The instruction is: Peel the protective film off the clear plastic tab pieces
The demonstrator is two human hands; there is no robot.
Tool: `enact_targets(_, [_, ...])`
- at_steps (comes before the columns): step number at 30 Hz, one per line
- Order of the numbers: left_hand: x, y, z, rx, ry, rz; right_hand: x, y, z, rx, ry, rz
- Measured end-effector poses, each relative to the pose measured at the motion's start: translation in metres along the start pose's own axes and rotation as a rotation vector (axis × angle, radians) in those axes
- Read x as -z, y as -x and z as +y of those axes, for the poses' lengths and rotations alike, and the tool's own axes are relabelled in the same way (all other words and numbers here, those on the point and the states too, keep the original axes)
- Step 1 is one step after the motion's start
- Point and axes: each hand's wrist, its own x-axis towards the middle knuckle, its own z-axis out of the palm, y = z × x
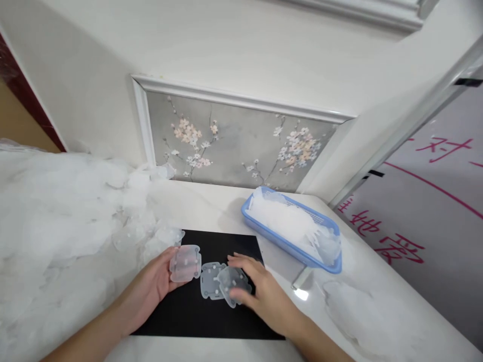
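Note:
My left hand [151,284] grips a frosted, see-through plastic piece [185,263] with rounded, notched edges and small dots, over the left part of a black mat [211,319]. My right hand [266,289] holds a second such piece [231,282], tilted, with the thumb on its front and the fingers at its far edge. A third frosted plastic piece [209,280] lies on the mat between the hands, partly covered by the one in my right hand.
A large heap of the same frosted pieces [68,211] spreads over the left of the white tabletop [204,201]. At the back right stands a blue basket [287,246] holding many white translucent pieces. Behind are a flower-patterned wall panel [234,136] and a whiteboard [433,201] with red writing.

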Motion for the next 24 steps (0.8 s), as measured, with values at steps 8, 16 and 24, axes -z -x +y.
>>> enact_targets(8, [-0.001, 0.002, 0.001, -0.013, -0.041, 0.062, -0.013, -0.005, 0.007, 0.185, 0.14, 0.112])
enact_targets(16, [-0.003, 0.004, 0.002, -0.027, -0.057, 0.079, 0.003, -0.002, 0.01, -0.087, -0.142, 0.201])
enact_targets(24, [-0.005, 0.003, 0.003, -0.001, 0.013, 0.081, -0.032, -0.005, 0.003, 0.439, 0.617, -0.025])
